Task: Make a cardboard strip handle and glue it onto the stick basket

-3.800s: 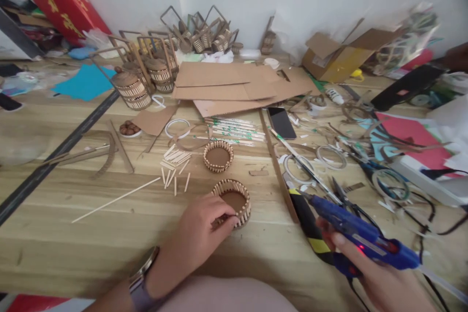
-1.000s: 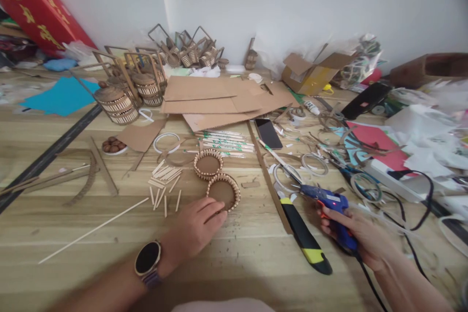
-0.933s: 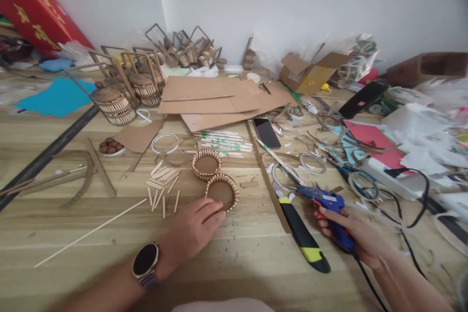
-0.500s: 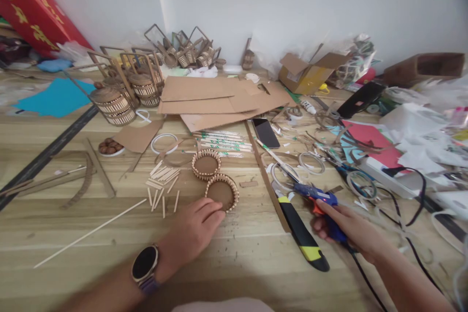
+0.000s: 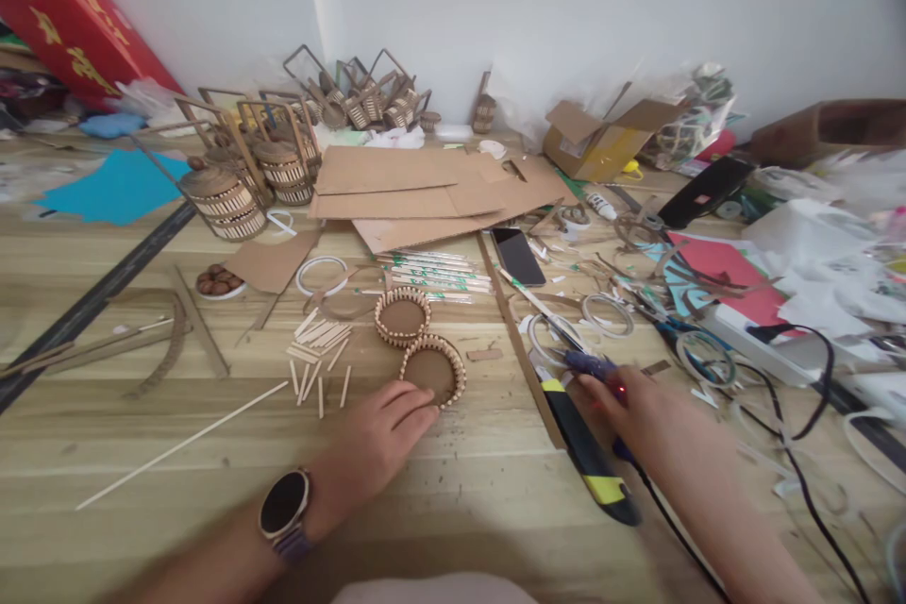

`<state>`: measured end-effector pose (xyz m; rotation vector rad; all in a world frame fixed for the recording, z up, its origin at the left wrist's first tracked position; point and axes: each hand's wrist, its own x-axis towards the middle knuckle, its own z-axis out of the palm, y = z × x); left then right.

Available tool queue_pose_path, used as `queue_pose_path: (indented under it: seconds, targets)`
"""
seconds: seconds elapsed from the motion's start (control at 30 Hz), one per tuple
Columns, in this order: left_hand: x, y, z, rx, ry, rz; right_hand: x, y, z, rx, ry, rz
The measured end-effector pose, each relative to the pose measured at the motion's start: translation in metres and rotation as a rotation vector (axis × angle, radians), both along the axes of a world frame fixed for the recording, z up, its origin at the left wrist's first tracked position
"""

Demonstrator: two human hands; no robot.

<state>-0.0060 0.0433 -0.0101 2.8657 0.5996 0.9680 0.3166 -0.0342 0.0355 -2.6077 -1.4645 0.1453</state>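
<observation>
My left hand (image 5: 386, 425), with a watch on its wrist, grips the near edge of a small round basket (image 5: 433, 370); the fingertips reach over its rim. This basket has a brown cardboard base and a wall of short light sticks. A second basket like it (image 5: 402, 316) touches it on the far side. Over on the right, my right hand (image 5: 641, 415) is closed from above around a blue glue gun (image 5: 589, 364), hiding most of its body. A black and yellow utility knife (image 5: 584, 453) lies just left of that hand. Short cut sticks (image 5: 322, 335) lie left of the baskets.
Cardboard sheets (image 5: 425, 184), wrapped sticks (image 5: 435, 276) and a phone (image 5: 518, 257) lie beyond the baskets. Finished handled baskets (image 5: 226, 198) stand at the back left. Tape rings (image 5: 607, 313), black cables (image 5: 785, 453) and paper scraps crowd the right side.
My right hand has shifted left and rolled over the glue gun, covering more of it, and the gun's body has moved slightly left. My left hand stays at the near basket.
</observation>
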Motion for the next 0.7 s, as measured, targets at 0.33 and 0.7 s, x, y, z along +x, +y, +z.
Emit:
queue_pose_path:
  seconds: [0.33, 0.7]
  targets:
    - [0.002, -0.001, -0.001, -0.126, -0.039, 0.014, -0.049, 0.051, -0.020, -0.088, 0.080, 0.197]
    - [0.005, 0.003, 0.001, -0.148, -0.125, 0.050, -0.069, 0.013, -0.006, 0.318, 0.917, 0.090]
